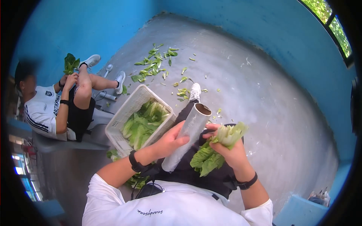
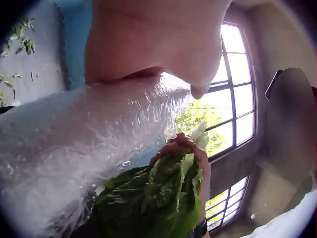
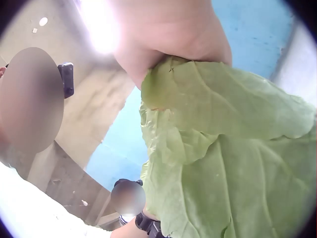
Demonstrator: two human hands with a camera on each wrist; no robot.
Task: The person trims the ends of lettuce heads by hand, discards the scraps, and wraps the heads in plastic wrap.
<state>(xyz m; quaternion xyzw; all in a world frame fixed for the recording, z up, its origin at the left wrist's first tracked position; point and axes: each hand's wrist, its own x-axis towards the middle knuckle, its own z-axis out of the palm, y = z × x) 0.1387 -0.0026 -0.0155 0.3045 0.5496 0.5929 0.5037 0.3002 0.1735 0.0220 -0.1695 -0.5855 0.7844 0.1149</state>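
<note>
My left hand (image 1: 167, 142) grips a long roll of clear plastic wrap (image 1: 184, 141), tilted across my lap with its hollow cardboard end facing up and away. In the left wrist view the film on the roll (image 2: 74, 139) is glossy and wrinkled below the palm. To the right, my right hand (image 1: 230, 153) holds a bunch of leafy lettuce (image 1: 205, 160), pale stem end up and green leaves hanging down beside the roll. Broad leaves (image 3: 213, 109) fill much of the right wrist view, covering the fingertips there.
A white plastic crate (image 1: 130, 98) with more lettuce (image 1: 140, 130) stands left of my legs. Leaf scraps (image 1: 152, 64) lie scattered on the grey floor (image 1: 264, 105). Another person (image 1: 47, 107) sits at the left, holding greens (image 1: 70, 64). A second roll (image 1: 107, 96) lies near that person.
</note>
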